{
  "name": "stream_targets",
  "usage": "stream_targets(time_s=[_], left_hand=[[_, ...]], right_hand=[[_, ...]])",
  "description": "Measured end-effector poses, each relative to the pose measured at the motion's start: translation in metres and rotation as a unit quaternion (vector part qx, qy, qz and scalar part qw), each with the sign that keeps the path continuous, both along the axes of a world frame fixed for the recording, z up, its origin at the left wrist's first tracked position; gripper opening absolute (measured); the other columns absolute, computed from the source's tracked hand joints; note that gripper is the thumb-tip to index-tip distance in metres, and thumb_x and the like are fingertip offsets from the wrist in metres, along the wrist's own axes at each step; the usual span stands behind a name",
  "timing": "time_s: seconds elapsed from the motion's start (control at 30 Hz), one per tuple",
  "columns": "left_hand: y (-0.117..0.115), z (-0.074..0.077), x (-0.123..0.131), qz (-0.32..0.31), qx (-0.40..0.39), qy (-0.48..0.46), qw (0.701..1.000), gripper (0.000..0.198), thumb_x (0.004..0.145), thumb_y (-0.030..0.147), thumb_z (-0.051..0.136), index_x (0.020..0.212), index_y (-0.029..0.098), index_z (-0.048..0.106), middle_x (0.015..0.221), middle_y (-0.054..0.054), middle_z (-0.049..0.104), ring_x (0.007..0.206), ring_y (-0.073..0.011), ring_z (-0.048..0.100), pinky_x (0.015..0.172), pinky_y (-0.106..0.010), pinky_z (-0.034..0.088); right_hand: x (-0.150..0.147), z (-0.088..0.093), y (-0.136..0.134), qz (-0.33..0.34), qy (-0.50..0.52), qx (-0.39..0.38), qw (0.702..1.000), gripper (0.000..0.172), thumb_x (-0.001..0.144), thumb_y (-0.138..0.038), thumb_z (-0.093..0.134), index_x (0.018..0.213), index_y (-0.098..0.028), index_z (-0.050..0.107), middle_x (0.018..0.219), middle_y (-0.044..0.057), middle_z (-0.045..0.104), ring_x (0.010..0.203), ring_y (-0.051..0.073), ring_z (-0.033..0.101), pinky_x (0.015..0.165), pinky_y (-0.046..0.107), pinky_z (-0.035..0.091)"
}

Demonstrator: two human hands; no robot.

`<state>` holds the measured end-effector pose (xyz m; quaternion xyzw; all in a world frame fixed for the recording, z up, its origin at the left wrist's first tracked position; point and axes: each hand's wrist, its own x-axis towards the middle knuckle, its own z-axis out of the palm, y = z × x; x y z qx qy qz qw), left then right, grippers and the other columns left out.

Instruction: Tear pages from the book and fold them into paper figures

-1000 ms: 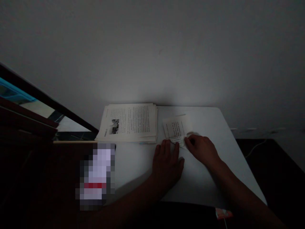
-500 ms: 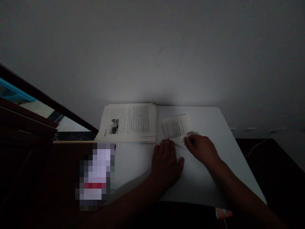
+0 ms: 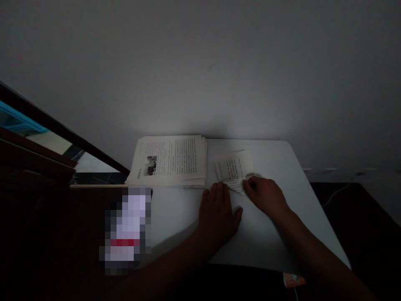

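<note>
Your left hand [image 3: 219, 213] lies palm down and flat on the white table [image 3: 282, 238], fingers together, gripping nothing; its fingertips [image 3: 221, 189] are just at the lower left edge of the folded sheet [image 3: 233, 166]. Your right hand [image 3: 265, 194] is curled over the sheet's lower right corner, where a small flap is turned up. Light too dim: cannot tell whether you pinch the flap or only press it.

The two hands are close but apart, with the sheet's near edge between them.

Against a second ago: your left fingertips have drawn slightly left, off the flap. The right hand and sheet are unchanged.

The sheet sits right of centre in the frame. Just left of it is a stack of printed pages [image 3: 171, 161], its top page showing text and a small photo. A cable [image 3: 336, 191] runs at far right.
</note>
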<state>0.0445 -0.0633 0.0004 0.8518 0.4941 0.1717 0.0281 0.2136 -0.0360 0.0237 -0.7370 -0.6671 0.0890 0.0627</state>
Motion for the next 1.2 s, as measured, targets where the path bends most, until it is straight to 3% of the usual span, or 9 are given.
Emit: stream_targets(time_s=[1.2], left_hand=[[0.0025, 0.0045, -0.0057, 0.004, 0.011, 0.016, 1.000, 0.061, 0.085, 0.054, 0.040, 0.128, 0.011, 0.047, 0.129, -0.014, 0.053, 0.117, -0.0314, 0.046, 0.100, -0.051, 0.027]], right_hand=[[0.0005, -0.0013, 0.0015, -0.007, -0.007, -0.007, 1.000, 0.037, 0.088, -0.040, 0.039, 0.071, -0.020, 0.065, 0.073, 0.007, 0.070, 0.065, 0.019, 0.062, 0.059, 0.028, 0.035]])
